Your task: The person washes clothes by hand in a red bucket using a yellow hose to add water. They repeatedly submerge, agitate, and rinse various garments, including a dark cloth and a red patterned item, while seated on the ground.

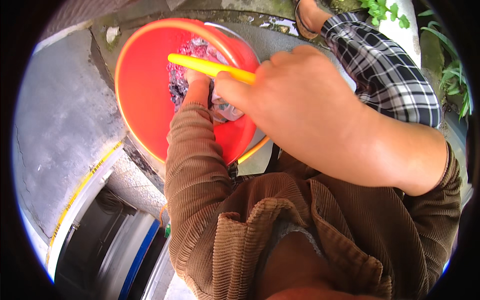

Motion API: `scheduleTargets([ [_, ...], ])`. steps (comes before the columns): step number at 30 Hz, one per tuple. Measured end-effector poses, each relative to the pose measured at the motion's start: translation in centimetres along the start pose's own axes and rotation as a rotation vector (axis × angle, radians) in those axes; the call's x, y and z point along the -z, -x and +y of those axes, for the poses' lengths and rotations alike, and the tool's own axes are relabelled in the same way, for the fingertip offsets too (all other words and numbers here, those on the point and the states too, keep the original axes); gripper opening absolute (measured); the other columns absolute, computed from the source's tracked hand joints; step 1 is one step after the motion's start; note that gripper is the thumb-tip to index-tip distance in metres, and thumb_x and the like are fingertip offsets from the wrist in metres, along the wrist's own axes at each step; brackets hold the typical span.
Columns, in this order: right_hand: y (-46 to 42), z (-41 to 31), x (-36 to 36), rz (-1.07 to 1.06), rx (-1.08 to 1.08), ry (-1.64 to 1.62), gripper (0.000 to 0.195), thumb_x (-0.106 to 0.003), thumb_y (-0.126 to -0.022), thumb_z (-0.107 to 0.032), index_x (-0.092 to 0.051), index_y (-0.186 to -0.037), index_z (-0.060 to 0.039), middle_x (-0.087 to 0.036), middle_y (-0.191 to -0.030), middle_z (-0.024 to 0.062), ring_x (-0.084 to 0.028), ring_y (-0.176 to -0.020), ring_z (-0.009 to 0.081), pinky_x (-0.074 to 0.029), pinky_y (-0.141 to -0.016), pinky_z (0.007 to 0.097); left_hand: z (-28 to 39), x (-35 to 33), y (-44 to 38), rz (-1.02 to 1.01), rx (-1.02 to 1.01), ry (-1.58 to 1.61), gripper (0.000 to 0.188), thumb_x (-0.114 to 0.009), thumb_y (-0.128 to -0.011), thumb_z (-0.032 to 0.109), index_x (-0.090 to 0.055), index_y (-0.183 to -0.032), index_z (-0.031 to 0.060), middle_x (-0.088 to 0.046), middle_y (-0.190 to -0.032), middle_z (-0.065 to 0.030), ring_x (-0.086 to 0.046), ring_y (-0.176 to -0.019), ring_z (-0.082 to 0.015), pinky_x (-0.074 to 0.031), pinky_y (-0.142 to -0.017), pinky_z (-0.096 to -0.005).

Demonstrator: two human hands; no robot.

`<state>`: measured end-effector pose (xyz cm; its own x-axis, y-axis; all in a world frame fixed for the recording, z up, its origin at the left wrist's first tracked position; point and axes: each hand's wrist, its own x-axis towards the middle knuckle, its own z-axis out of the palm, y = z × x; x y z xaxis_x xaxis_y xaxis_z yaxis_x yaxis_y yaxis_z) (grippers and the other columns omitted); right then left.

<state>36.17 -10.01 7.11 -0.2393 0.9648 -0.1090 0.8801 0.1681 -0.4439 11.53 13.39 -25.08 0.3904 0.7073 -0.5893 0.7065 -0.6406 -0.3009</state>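
Observation:
A large red plastic bucket stands before me with wet cloth inside. The cloth is partly dark and pink, partly pale with a pattern. My left hand reaches down into the bucket and touches the wet cloth; its fingers are partly hidden, so I cannot tell whether they grip it. Above the bucket, my right hand is closed around a yellow stick-like handle. The stick points left across the bucket's opening, and its other end is hidden behind my hand.
A grey concrete slab lies to the left, with a yellow strip bearing writing along its edge. A dark recess is at the lower left. My sandalled foot is at the top, on wet ground. Green plants grow on the right.

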Motion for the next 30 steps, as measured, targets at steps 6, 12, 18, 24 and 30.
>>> scheduleTargets([
  [6, -0.8, -0.4, -1.5, 0.124, 0.043, 0.048, 0.027, -0.062, -0.077, -0.014, -0.055, -0.102, -0.0041, -0.065, -0.066, 0.0085, -0.068, -0.065, 0.0239, -0.050, -0.057, 0.0325, -1.9, 7.2, 4.4, -0.153, 0.005, 0.272, 0.048, -0.061, -0.079, 0.037, -0.061, -0.119, 0.0109, -0.063, -0.115, -0.0176, -0.058, -0.112, -0.0327, -0.047, -0.090, -0.0420],
  [12, -0.1, 0.2, -2.3, 0.288, 0.169, -0.043, 0.027, -0.062, -0.076, -0.015, -0.055, -0.100, -0.0034, -0.060, -0.060, 0.0071, -0.065, -0.062, 0.0254, -0.047, -0.054, 0.0342, -8.1, 10.8, 10.7, -0.066, -0.253, 0.823, 0.058, -0.059, -0.072, 0.000, -0.055, -0.129, 0.0097, -0.067, -0.097, -0.0089, -0.063, -0.090, -0.0162, -0.050, -0.079, -0.0281],
  [18, 0.1, -0.2, -0.2, -0.030, 0.077, -0.019, 0.054, -0.072, -0.071, -0.023, -0.053, -0.117, -0.0019, -0.067, -0.076, 0.0008, -0.067, -0.068, 0.0176, -0.048, -0.061, 0.0298, -4.9, 10.9, 9.8, 0.353, 0.020, 0.395, 0.073, -0.067, -0.078, 0.034, -0.035, -0.142, 0.0206, -0.047, -0.131, -0.0197, -0.057, -0.105, -0.0359, -0.049, -0.087, -0.0452],
  [24, 0.3, -0.6, -1.8, 0.072, -0.088, 0.128, 0.017, -0.059, -0.077, -0.015, -0.052, -0.093, -0.0123, -0.053, -0.057, -0.0005, -0.058, -0.058, 0.0183, -0.040, -0.052, 0.0311, -0.8, -2.0, 1.7, 0.484, -0.128, -0.065, 0.049, -0.043, -0.091, 0.045, -0.053, -0.125, 0.0119, -0.055, -0.125, -0.0127, -0.048, -0.122, -0.0315, -0.039, -0.098, -0.0490],
  [30, -0.7, -0.4, -1.6, 0.158, -0.010, 0.085, 0.021, -0.058, -0.079, -0.014, -0.054, -0.100, -0.0104, -0.056, -0.057, 0.0030, -0.061, -0.057, 0.0214, -0.043, -0.051, 0.0331, -2.5, 0.3, -0.5, 0.209, -0.023, 0.179, 0.034, -0.057, -0.083, 0.030, -0.061, -0.108, 0.0068, -0.064, -0.109, -0.0169, -0.062, -0.103, -0.0329, -0.051, -0.083, -0.0443],
])
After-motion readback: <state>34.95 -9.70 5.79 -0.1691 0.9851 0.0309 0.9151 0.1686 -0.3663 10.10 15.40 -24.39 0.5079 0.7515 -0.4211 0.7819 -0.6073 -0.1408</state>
